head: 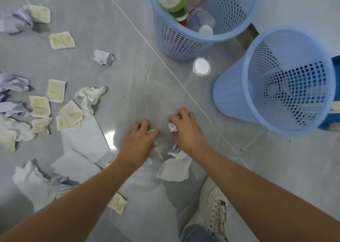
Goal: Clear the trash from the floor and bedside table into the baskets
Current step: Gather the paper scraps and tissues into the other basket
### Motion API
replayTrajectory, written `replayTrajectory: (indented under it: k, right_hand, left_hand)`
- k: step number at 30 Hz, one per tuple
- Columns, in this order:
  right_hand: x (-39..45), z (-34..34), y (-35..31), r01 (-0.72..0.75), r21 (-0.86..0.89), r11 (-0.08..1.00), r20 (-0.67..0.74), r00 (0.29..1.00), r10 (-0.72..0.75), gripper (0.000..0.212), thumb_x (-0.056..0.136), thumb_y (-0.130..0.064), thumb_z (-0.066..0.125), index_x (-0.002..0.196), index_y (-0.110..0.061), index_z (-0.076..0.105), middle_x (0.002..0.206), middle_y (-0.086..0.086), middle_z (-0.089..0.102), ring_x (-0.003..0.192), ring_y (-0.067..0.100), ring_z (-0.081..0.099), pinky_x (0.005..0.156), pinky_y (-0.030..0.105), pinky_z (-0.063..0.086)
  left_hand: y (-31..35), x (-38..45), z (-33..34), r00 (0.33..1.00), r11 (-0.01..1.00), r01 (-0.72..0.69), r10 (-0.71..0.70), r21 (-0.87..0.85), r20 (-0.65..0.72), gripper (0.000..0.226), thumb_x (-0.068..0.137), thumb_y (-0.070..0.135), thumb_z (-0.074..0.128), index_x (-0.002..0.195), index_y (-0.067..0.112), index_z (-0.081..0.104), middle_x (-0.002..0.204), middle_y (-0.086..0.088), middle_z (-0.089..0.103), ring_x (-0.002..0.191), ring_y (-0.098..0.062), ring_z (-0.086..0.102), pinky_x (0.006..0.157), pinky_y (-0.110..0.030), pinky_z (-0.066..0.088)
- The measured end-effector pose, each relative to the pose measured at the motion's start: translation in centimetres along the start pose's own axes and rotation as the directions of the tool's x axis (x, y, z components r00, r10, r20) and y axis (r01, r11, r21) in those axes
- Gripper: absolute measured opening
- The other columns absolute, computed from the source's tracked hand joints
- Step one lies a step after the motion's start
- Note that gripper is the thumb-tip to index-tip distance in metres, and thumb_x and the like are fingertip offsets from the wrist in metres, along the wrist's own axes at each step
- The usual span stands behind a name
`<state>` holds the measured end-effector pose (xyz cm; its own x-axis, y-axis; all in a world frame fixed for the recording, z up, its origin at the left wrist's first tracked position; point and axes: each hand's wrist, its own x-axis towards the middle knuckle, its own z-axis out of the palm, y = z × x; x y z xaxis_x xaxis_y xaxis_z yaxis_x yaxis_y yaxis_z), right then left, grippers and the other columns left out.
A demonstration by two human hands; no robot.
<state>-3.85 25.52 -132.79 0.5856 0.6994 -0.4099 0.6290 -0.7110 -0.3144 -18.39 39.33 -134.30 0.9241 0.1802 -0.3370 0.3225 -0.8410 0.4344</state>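
Note:
Both hands are low over the grey tiled floor. My right hand (185, 129) is closed around a crumpled white and purple paper ball (172, 127). My left hand (138, 142) is curled over a yellowish scrap (151, 131) at its fingertips; whether it grips the scrap is unclear. A white tissue (175, 168) lies just below my right wrist. Two blue mesh baskets stand to the right: the far basket (185, 44) holds bowls, lids and a bottle, and the near basket (231, 98) tilts toward me with little inside.
Yellowish sachets (62, 40), crumpled purple papers (103, 57) and white tissues (90, 96) litter the floor on the left. A flat white sheet (82, 142) lies beside my left forearm. My white shoe (211, 210) is at the bottom. A blue object (335, 98) stands behind the near basket.

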Motion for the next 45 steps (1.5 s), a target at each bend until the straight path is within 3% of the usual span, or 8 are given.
replayTrajectory:
  k: [9,19,25,33,35,39,42,45]
  right_hand:
    - [-4.3,-7.8,-3.1,-0.077,0.342,0.936,-0.243,0.955,0.168,0.029,0.073,0.006,0.061,0.095,-0.015,0.058,0.102,0.000,0.042,0.087,0.023,0.049,0.067,0.042,0.049]
    - [-10.6,-26.2,-3.1,-0.115,0.634,0.765,-0.443,0.757,0.481,0.027,0.083,-0.003,0.076,0.101,-0.020,0.063,0.111,-0.004,0.045,0.092,0.007,0.056,0.077,0.020,0.050]
    - [-11.5,-30.9,4.3,-0.235,0.679,0.695,-0.413,0.660,0.628,0.022,0.085,-0.015,0.079,0.101,-0.018,0.065,0.111,-0.002,0.047,0.087,0.012,0.057,0.076,0.014,0.044]
    - [-8.9,-29.9,11.7,-0.316,0.582,0.749,-0.366,0.721,0.589,0.020,0.086,-0.013,0.077,0.095,-0.019,0.060,0.108,0.001,0.045,0.083,0.022,0.060,0.075,0.028,0.049]
    - [-8.3,-29.1,12.6,-0.322,0.555,0.767,-0.348,0.747,0.566,0.020,0.086,-0.013,0.076,0.095,-0.019,0.059,0.109,0.003,0.046,0.086,0.027,0.060,0.076,0.034,0.051]
    - [-7.6,-28.4,13.6,-0.386,0.543,0.746,-0.221,0.791,0.570,0.037,0.085,-0.014,0.073,0.119,-0.016,0.060,0.122,0.007,0.048,0.103,0.031,0.061,0.088,0.043,0.055]
    - [-8.0,-28.4,13.3,-0.387,0.488,0.782,-0.218,0.814,0.539,0.051,0.085,-0.021,0.075,0.132,-0.019,0.055,0.131,0.007,0.049,0.113,0.033,0.060,0.092,0.048,0.055]
    - [-9.3,-28.4,11.5,-0.355,0.485,0.799,-0.278,0.804,0.526,0.044,0.087,-0.019,0.073,0.129,-0.019,0.058,0.130,0.004,0.051,0.114,0.030,0.059,0.090,0.047,0.054]
  left_hand:
    - [2.4,-1.0,-7.5,0.986,0.965,0.104,-0.132,-0.240,-0.103,0.020,0.088,-0.001,0.065,0.090,0.018,0.059,0.090,0.002,0.046,0.081,-0.022,0.044,0.059,-0.043,0.049]
    - [16.8,1.3,-27.3,0.935,0.897,-0.104,-0.058,-0.429,-0.349,0.022,0.087,-0.005,0.070,0.093,0.016,0.066,0.095,0.001,0.054,0.086,-0.023,0.055,0.072,-0.035,0.052]
    - [26.1,6.4,-29.3,0.920,0.853,-0.193,-0.015,-0.486,-0.393,0.016,0.088,0.000,0.067,0.091,0.016,0.064,0.093,0.001,0.051,0.082,-0.008,0.051,0.072,-0.015,0.040]
    - [30.4,15.6,-24.3,0.925,0.847,-0.049,-0.161,-0.529,-0.343,0.014,0.089,0.001,0.060,0.090,0.014,0.059,0.093,-0.003,0.048,0.077,-0.016,0.049,0.069,-0.018,0.039]
    - [29.9,16.9,-22.5,0.936,0.860,0.011,-0.189,-0.509,-0.298,0.010,0.092,0.009,0.062,0.099,0.016,0.060,0.099,-0.002,0.046,0.083,-0.021,0.053,0.079,-0.033,0.047]
    - [30.3,17.2,-21.1,0.976,0.926,0.047,-0.122,-0.376,-0.178,0.047,0.091,0.039,0.064,0.134,0.022,0.058,0.129,-0.008,0.054,0.116,-0.033,0.057,0.095,-0.046,0.050]
    - [30.4,15.3,-21.8,0.980,0.978,-0.004,-0.038,-0.211,-0.195,0.049,0.092,0.047,0.058,0.136,0.025,0.057,0.132,-0.003,0.058,0.118,-0.030,0.058,0.086,-0.045,0.054]
    - [28.3,11.9,-22.8,0.971,0.966,-0.025,-0.038,-0.258,-0.236,0.033,0.097,0.041,0.054,0.125,0.025,0.060,0.121,0.001,0.062,0.110,-0.024,0.059,0.078,-0.039,0.053]
